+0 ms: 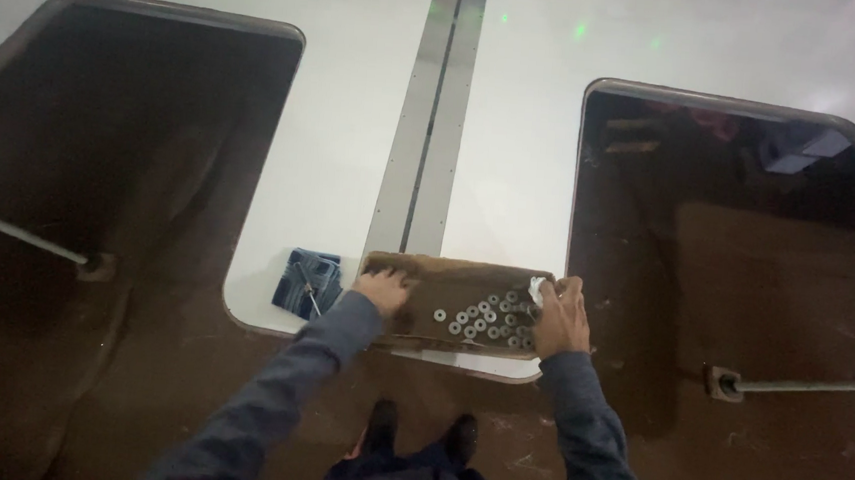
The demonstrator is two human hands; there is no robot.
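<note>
A flat brown cardboard piece [444, 289] lies at the near edge of a white panel [354, 145]. Several small metal washers [487, 317] are spread over its right half. My left hand [382, 291] rests on the cardboard's left end, fingers curled on its surface. At the right end my right hand [562, 318] grips the cardboard, next to a small white scrap [536, 292] beside the washers.
A folded blue cloth with a thin tool on it [306, 284] lies left of the cardboard. A metal seam strip [434, 120] runs up the panel. Large rounded openings on the left [103, 147] and right [738, 242] show a brown floor and metal rods. My shoes [419, 435] stand below.
</note>
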